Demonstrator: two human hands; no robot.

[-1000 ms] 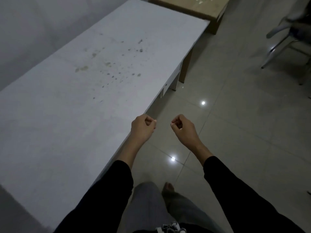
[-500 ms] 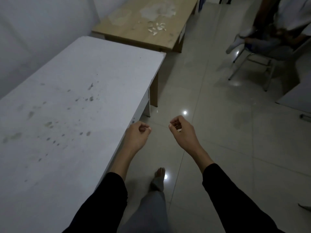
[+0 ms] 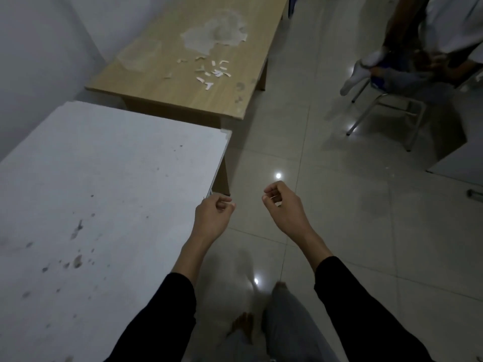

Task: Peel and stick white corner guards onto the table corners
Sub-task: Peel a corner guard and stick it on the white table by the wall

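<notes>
**A:** ok, what's around them, closest first?

**B:** A grey trouser leg [image 3: 287, 330] and a bare foot [image 3: 243, 325] at the bottom, with black sleeves [image 3: 162, 314] on both arms. Both hands are held out over the floor. The left hand [image 3: 213, 218] is curled up, thumb against fingertips, just beside the white table's right edge. The right hand [image 3: 283, 209] is curled too, a bit apart from the left. There's a pale sliver by its thumb but it's tiny, so honestly I can't tell if either hand is pinching anything.

**A:** and the room?

**B:** The white table [image 3: 104, 192] is on the left, against a grey wall [image 3: 39, 61]. Its top is speckled with dark stains [image 3: 77, 261]. The tile floor [image 3: 339, 205] is glossy with a few light spots on it. Just behind the white table is a wood table [image 3: 162, 84] with a pale worn patch [image 3: 214, 37] and white scraps [image 3: 211, 71] scattered on it. Far right, someone sits on a metal-leg chair [image 3: 386, 111] with a white sock [image 3: 362, 70] sticking out.

**A:** so where's the guard?

**B:** There's a small guard [image 3: 226, 132] on the white table's far right corner, right on the tip and well ahead of the hands. It's whitish, a shade off from the tabletop. Too small to say more.
</notes>
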